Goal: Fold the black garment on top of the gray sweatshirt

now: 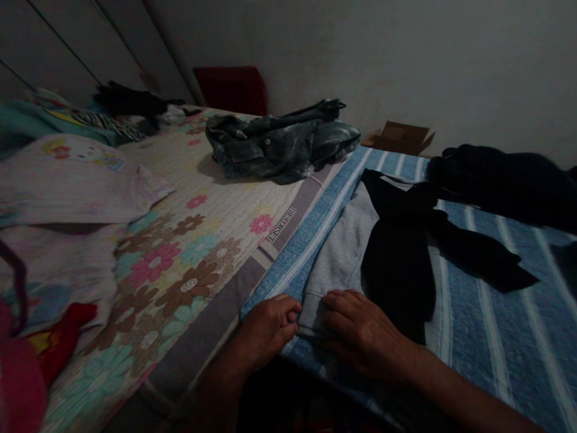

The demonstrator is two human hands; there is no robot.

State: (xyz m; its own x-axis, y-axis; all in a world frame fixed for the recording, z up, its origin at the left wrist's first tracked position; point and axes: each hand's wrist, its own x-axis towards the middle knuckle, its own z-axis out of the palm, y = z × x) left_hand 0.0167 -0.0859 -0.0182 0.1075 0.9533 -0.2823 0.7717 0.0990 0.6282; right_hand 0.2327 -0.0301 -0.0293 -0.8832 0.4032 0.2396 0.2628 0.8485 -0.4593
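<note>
A grey and black sweatshirt (396, 252) lies on the blue striped bedding, its grey part folded over on the left and a black sleeve stretched out to the right. My left hand (270, 328) is closed, the curled fingers pinching the garment's near left corner. Flat on the grey fabric beside it rests my right hand (365, 328), palm down with fingers stretched out. The underside of both hands is hidden.
Crumpled dark denim (279, 144) lies on the flowered bedding (189, 222). Dark clothing (509, 180) is heaped at right. A pale pink garment (76, 180) and other clothes spread at left. An open cardboard box (399, 138) and a red object (232, 89) stand by the wall.
</note>
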